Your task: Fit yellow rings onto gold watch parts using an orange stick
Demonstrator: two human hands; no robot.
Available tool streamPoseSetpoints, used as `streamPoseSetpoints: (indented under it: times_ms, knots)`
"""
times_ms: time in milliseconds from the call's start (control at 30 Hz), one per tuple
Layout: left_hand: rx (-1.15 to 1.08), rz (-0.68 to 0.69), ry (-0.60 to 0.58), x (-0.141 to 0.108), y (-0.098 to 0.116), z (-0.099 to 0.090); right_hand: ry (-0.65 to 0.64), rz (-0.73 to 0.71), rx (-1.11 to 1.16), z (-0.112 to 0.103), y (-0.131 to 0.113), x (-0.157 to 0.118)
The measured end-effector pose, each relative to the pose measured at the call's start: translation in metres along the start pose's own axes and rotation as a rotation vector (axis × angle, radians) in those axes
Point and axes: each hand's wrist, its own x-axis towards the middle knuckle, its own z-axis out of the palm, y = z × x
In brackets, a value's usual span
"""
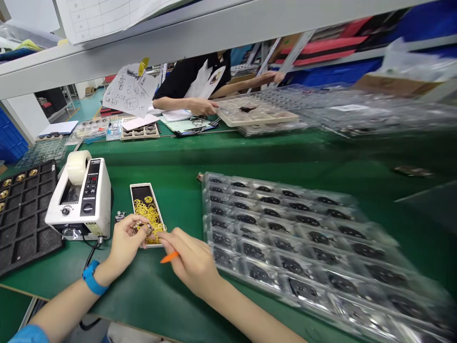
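Currently mid-operation, by appearance: one small metal part (149, 230) is at the fingertips of the left hand (126, 240), just above the near end of a narrow white box (142, 191). Left hand: thumb and fingers closed on that part. Right hand (194, 259): fingers closed around an orange-ended tool (169, 257), working end hidden, so type not determined; its fingertips are just beside the left hand's.

Box contents: a loose heap of yellow rings (152, 214), many of them, so judged far from used up. Whether a ring is already on the held part cannot be told.

Done/left estimate: the held part is judged unfinished, since both hands are at it. Left side of desk (143, 286): a black compartment tray (44, 209) with several gold round parts (33, 172) in its far and left cells. Right side: a clear plastic tray (266, 239) with dark parts across its rows, partly blurred. Status of either set, finished or waiting, is not shown; overall count therefore stays open.
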Motion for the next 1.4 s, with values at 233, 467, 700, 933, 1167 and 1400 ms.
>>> streamPoseSetpoints:
  times_ms: [233, 467, 700, 933, 1167, 1400]
  knots:
    - [0.152, 0.139, -0.003, -0.011, -0.007, 0.007, 0.050, 0.179, 0.013, 0.021, 0.007, -0.005]
    - [0.321, 0.215, -0.020, -0.017, -0.014, 0.010, -0.025, 0.424, 0.121, 0.022, 0.008, -0.003]
    - [0.366, 0.239, 0.013, -0.005, -0.016, 0.001, -0.253, 0.820, 0.687, 0.009, 0.017, 0.010]
    - [0.203, 0.175, 0.177, 0.007, -0.007, -0.016, -0.594, 0.822, 0.053, 0.002, 0.018, 0.009]
    - [0.118, 0.182, 0.154, 0.004, -0.004, -0.015, -0.603, 0.831, -0.548, -0.091, 0.096, 0.037]
    - [0.083, 0.154, 0.140, 0.010, -0.008, -0.013, -0.861, 0.780, -0.742, -0.136, 0.215, 0.052]
